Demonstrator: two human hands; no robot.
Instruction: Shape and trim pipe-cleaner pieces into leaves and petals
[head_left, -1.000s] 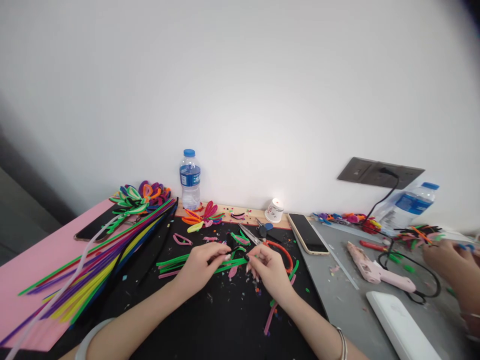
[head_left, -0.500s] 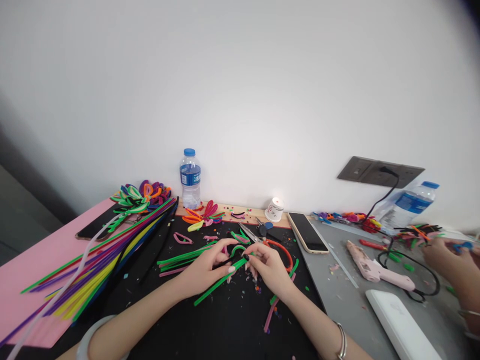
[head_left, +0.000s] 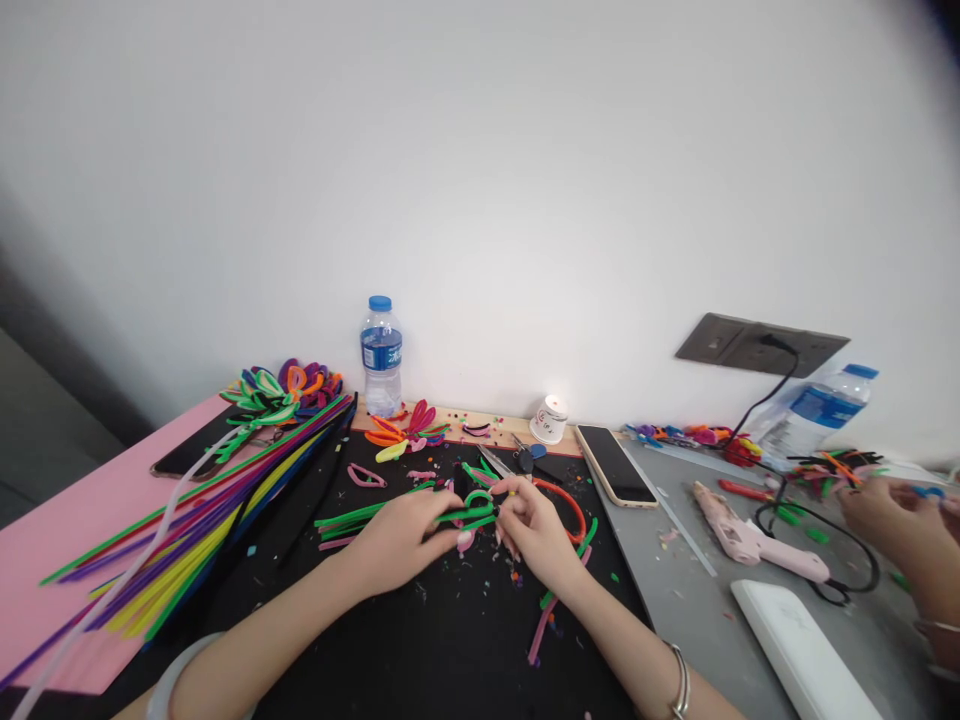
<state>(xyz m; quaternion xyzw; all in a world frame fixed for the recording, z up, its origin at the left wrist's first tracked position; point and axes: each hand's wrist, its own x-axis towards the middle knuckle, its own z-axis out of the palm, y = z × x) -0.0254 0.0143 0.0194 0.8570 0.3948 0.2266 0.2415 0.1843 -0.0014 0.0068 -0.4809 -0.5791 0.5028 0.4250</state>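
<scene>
Between my hands, over the black mat (head_left: pixel 420 650), is a green pipe cleaner (head_left: pixel 478 512) bent into a loop. My left hand (head_left: pixel 409 535) has its fingers and thumb closed round its left part. Thumb and fingertips of my right hand (head_left: pixel 529 525) pinch its right end, where something dark shows. Just behind my right hand lie scissors (head_left: pixel 559 490) with orange handles. Cut green pipe cleaners (head_left: pixel 349 520) lie to the left of my left hand, and green and pink pieces (head_left: pixel 551 610) lie right of my right hand.
Long coloured pipe cleaners (head_left: pixel 202 520) lie at left. A bottle (head_left: pixel 382 360), paper cup (head_left: pixel 549 420) and phone (head_left: pixel 616 466) stand or lie near the wall. At right are a glue gun (head_left: pixel 757 540), its cable, a white case (head_left: pixel 806 650) and another person's hands (head_left: pixel 892 520).
The green pipe cleaner's free end, which pointed down toward the front left, is now folded up between my hands. My left hand has turned slightly, with its fingers closer over the piece.
</scene>
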